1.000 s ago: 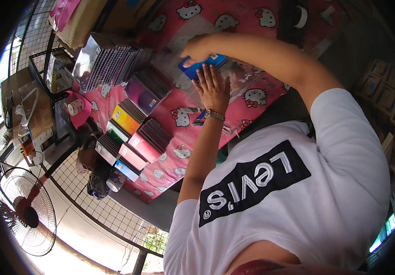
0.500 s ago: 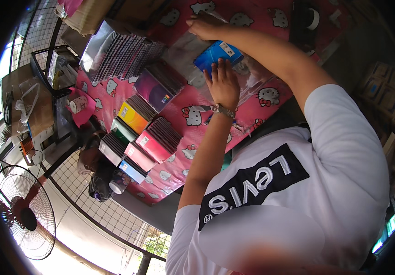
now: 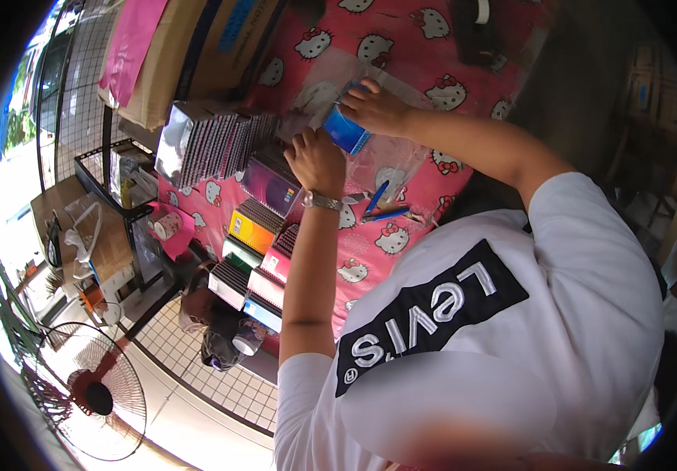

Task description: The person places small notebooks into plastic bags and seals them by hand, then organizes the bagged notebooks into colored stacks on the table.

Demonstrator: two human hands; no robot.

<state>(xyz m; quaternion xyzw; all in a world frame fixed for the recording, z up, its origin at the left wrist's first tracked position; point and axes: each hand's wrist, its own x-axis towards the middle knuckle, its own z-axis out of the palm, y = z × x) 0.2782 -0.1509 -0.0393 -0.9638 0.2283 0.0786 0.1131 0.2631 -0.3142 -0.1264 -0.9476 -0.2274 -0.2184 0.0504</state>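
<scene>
Our right hand (image 3: 376, 106) has carried small blue flat packet (image 3: 346, 130) lower, fingers grasping it; left hand (image 3: 316, 159), fingers curled, now alongside, touching clear plastic wrap (image 3: 389, 161).

A small blue packet (image 3: 346, 129) sits upper centre, a brown cardboard box (image 3: 189, 55) with a blue label upper left.

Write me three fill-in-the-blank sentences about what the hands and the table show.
1. The right hand holds a small ____ packet.
2. The left hand has a ____ on its wrist.
3. The table has a ____ cloth with cartoon cats, and two blue pens lie on it.

Missing words: blue; watch; pink
</scene>
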